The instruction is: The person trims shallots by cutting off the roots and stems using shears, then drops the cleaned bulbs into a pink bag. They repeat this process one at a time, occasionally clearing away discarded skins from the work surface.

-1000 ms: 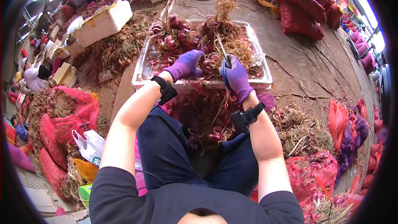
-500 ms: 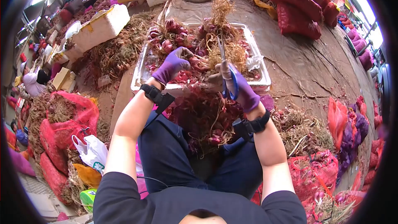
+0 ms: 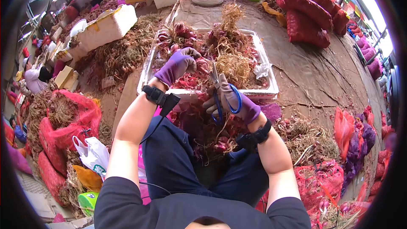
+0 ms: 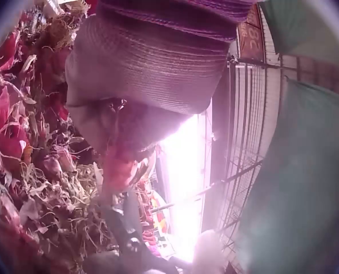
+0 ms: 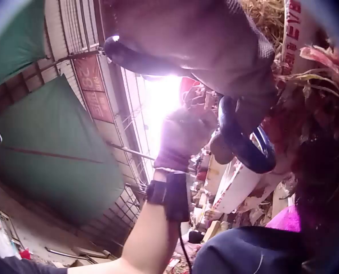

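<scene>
My left hand (image 3: 178, 65), in a purple glove with grey fingers, pinches a small red onion (image 3: 202, 65) over the near part of a white foam box (image 3: 146, 70). My right hand (image 3: 239, 104), gloved alike, grips blue-handled scissors (image 3: 235, 98) at the box's near edge. Their metal blades point up and away, close to the onion. In the left wrist view the blades (image 4: 129, 220) stand right below the held onion (image 4: 122, 170), which the glove partly covers. The right wrist view shows a handle loop (image 5: 255, 151) around gloved fingers.
Bunched red onions (image 3: 182, 30) and dry tops (image 3: 231, 68) fill the box's far part. Loose red skins and onions lie between my legs. Red mesh sacks (image 3: 320, 176) and dry stalks (image 3: 307, 138) flank me. Another foam box (image 3: 106, 25) stands at the far left.
My left hand has moved left and holds an onion apart from the pile. My right hand has drawn back towards me, with the scissors lower and tilted left.
</scene>
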A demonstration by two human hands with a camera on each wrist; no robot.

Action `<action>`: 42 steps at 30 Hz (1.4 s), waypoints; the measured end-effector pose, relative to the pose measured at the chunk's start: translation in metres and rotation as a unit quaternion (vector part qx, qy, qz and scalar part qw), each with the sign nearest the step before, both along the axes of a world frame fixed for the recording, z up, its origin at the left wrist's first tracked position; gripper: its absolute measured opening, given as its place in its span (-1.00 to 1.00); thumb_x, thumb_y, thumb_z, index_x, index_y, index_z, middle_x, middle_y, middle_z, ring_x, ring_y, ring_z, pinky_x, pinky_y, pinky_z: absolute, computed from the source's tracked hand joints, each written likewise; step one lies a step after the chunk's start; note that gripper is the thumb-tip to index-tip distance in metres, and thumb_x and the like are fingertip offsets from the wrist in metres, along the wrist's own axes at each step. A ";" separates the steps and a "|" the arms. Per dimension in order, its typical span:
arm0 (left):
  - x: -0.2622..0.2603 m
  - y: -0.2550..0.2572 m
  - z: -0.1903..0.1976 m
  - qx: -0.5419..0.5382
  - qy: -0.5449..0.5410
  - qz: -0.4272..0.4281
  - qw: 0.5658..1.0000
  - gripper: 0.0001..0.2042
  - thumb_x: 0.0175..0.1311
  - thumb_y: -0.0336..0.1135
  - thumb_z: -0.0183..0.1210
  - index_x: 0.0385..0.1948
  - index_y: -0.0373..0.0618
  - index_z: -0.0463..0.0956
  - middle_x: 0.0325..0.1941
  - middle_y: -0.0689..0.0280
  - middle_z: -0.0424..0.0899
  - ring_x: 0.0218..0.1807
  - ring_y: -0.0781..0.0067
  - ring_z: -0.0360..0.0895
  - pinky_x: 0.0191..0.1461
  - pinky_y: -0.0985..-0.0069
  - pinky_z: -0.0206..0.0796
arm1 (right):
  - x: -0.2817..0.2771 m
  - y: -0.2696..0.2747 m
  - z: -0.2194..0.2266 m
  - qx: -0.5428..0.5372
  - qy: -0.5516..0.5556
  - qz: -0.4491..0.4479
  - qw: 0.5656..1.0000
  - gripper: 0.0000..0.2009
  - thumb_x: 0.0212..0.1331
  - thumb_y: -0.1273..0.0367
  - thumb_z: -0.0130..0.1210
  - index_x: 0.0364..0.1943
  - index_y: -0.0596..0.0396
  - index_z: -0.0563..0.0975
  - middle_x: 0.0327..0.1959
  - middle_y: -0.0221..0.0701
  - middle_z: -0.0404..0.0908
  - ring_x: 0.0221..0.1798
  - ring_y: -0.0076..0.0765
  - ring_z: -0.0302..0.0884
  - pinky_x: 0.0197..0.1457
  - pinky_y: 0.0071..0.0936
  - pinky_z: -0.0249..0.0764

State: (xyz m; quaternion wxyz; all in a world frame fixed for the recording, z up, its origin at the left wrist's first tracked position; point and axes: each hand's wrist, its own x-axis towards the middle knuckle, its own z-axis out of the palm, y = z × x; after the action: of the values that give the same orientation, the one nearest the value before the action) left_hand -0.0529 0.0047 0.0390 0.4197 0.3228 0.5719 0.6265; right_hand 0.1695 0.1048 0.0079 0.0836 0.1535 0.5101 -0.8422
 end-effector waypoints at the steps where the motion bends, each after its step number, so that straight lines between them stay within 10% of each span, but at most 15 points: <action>1: 0.005 -0.002 0.004 -0.009 0.018 -0.008 1.000 -0.76 0.01 -0.64 0.03 -0.24 -0.23 0.48 -0.51 0.35 0.51 -0.53 0.53 0.51 -0.44 0.56 0.42 | 0.000 -0.003 0.002 0.071 -0.004 -0.022 0.997 -0.07 0.05 -0.47 -0.31 0.02 0.22 0.38 -0.23 -0.07 0.60 -0.29 -0.23 0.62 -0.20 -0.36 0.57; 8: -0.007 -0.005 -0.019 0.036 0.002 -0.123 0.992 -0.72 -0.10 -0.57 0.01 -0.25 -0.21 0.44 -0.28 0.37 0.50 -0.23 0.50 0.58 -0.11 0.57 0.47 | 0.004 0.005 0.010 0.199 -0.013 -0.168 0.966 -0.31 0.18 -0.28 -0.03 -0.15 0.17 0.45 -0.53 -0.39 0.59 -0.63 -0.50 0.46 -0.47 -0.57 0.45; 15: 0.020 -0.008 -0.014 0.201 -0.069 -0.208 0.955 -0.58 -0.16 -0.66 0.08 -0.13 -0.23 0.51 -0.11 0.30 0.60 -0.07 0.46 0.57 0.07 0.50 0.47 | -0.010 0.000 0.011 0.260 0.173 -0.332 0.890 -0.51 0.18 0.17 0.28 0.04 0.13 0.36 -0.25 -0.34 0.64 -0.33 -0.62 0.50 -0.29 -0.65 0.42; 16: 0.021 -0.004 -0.015 0.187 -0.060 -0.254 0.947 -0.49 -0.01 -0.33 0.35 0.03 -0.28 0.44 0.04 0.23 0.56 0.04 0.36 0.56 0.19 0.40 0.42 | -0.008 -0.006 0.021 0.210 0.174 -0.327 0.905 -0.60 0.14 0.35 0.29 0.01 0.14 0.40 -0.28 -0.41 0.60 -0.37 -0.66 0.48 -0.31 -0.69 0.40; 24: 0.037 0.001 -0.025 0.113 -0.039 -0.171 0.978 -0.48 0.23 -0.26 0.23 0.20 -0.27 0.35 0.11 0.28 0.55 0.15 0.50 0.48 0.25 0.50 0.32 | 0.001 -0.005 0.037 0.060 0.128 -0.380 0.914 -0.64 0.10 0.63 0.13 0.02 0.16 0.42 -0.38 -0.54 0.47 -0.46 -0.68 0.39 -0.38 -0.70 0.44; 32: 0.067 -0.009 -0.001 0.058 0.064 -0.177 0.980 -0.63 0.43 -0.27 0.06 0.17 -0.26 0.40 0.02 0.32 0.61 0.06 0.58 0.50 0.18 0.58 0.31 | -0.006 0.002 0.016 0.295 0.164 -0.389 0.857 -0.62 0.04 0.67 0.15 -0.01 0.14 0.46 -0.42 -0.60 0.42 -0.46 -0.73 0.34 -0.43 -0.71 0.34; 42: 0.068 -0.005 -0.040 0.267 -0.030 -0.153 0.951 -0.63 0.37 -0.31 0.13 0.12 -0.32 0.41 0.08 0.23 0.57 0.11 0.42 0.54 0.25 0.35 0.36 | 0.008 0.014 0.020 0.126 0.148 -0.349 0.917 -0.57 -0.01 0.60 0.17 0.03 0.17 0.39 -0.36 -0.41 0.55 -0.41 -0.53 0.57 -0.38 -0.63 0.53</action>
State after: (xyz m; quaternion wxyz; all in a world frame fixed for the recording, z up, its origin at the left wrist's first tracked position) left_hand 0.0151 -0.0005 -0.0014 0.4258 0.4874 0.3144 0.6945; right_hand 0.1771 0.1192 0.0279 -0.3119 0.2043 0.5326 -0.7598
